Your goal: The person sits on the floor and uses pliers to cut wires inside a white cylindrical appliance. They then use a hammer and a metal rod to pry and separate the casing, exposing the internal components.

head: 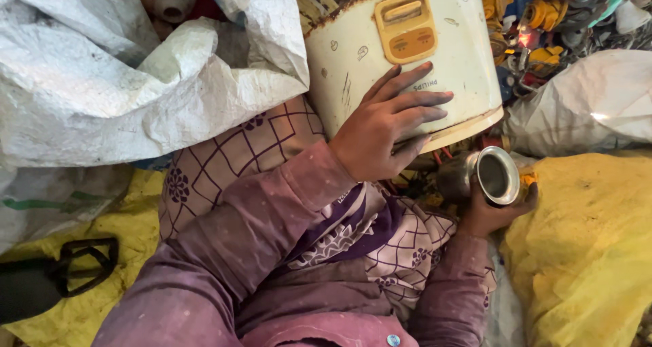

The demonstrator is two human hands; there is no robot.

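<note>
A white woven sack [102,75] bulges at ten o'clock, and a yellow sack [584,252] fills four o'clock. At twelve o'clock sits a cream rice-cooker body [401,55] with a rusty rim and a yellow control panel. The left hand [387,126] lies flat on its side, fingers spread and pressing the wall. At three o'clock, just below the cooker, the right hand [489,208] cups a small metal cylinder [485,177], open end up, fingers curled under it.

The rice cooker [401,48] runs off the top edge — right hand [492,211] mostly hidden.
</note>
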